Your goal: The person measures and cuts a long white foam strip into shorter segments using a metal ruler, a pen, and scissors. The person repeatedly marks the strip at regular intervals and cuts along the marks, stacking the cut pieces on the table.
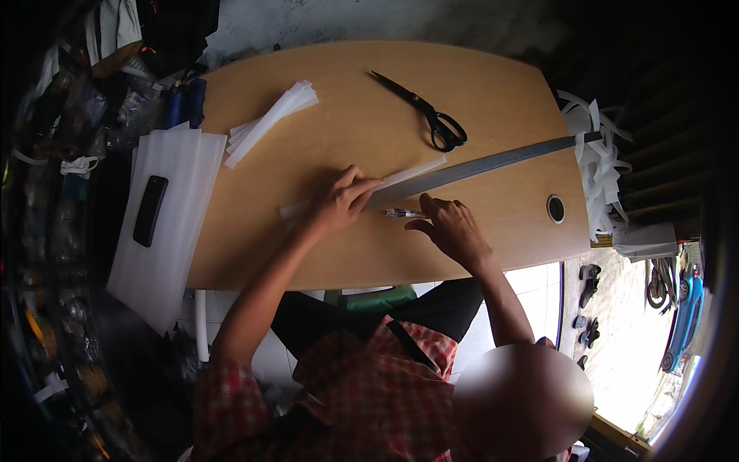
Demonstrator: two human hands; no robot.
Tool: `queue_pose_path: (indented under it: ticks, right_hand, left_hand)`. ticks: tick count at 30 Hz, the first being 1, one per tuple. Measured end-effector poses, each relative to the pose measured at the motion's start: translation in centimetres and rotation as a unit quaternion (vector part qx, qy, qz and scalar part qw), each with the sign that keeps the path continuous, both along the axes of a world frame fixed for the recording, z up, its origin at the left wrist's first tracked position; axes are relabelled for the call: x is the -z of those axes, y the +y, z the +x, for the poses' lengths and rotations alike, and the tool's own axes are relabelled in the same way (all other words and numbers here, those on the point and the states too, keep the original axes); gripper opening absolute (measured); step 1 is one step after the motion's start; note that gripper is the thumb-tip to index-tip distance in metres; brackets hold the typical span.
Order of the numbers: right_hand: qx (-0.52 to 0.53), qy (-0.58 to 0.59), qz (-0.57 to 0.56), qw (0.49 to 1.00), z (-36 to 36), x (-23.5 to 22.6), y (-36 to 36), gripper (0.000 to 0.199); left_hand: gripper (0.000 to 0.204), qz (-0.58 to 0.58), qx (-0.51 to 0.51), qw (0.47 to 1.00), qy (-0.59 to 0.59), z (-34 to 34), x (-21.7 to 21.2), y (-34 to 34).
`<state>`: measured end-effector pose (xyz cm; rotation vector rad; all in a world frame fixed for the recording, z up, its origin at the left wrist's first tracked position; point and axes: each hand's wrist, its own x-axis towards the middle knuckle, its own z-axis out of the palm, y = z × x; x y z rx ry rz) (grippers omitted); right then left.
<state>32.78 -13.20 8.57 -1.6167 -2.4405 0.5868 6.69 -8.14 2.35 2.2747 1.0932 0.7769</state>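
My left hand point(342, 202) is closed at a narrow white strip point(416, 170), with its fingertips pressed together on it. The strip lies along the upper edge of a long grey metal ruler point(493, 163), which slants up to the right across the table. The ruler's left end reaches close to my left thumb. Just below the ruler, a clear pen point(400, 213) lies near the thumb and forefinger of my right hand point(456, 232). My right thumb stretches out apart from the pen, and the other fingers are bent. A second white piece point(289, 212) shows left of my left hand.
Black scissors point(425, 112) lie far on the wooden table point(346, 73). White strips point(273, 119) sit at the far left, near stacked white sheets point(177, 200) bearing a black phone point(150, 212). Cut strips point(596, 165) hang past the right edge, near a round table hole point(555, 209).
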Motion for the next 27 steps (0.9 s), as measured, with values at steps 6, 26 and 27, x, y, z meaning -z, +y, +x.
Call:
queue_pose_path:
  ticks: [6, 26, 27]
  right_hand:
    - [-0.049, -0.064, 0.111, 0.991, -0.4, 2.1, -0.6, 0.044]
    - [0.153, -0.107, 0.085, 0.979, 3.4, 5.8, 18.2, 0.035]
    - [0.148, -0.090, 0.063, 0.983, 2.8, 4.8, 17.9, 0.035]
  left_hand:
    - [0.027, -0.010, -0.034, 0.998, -0.051, 0.6, -0.2, -0.2]
    - [0.013, -0.055, -0.112, 0.988, -0.087, -0.3, -6.3, 0.9]
    - [0.014, -0.052, -0.123, 0.987, -0.093, -0.7, -7.2, 0.3]
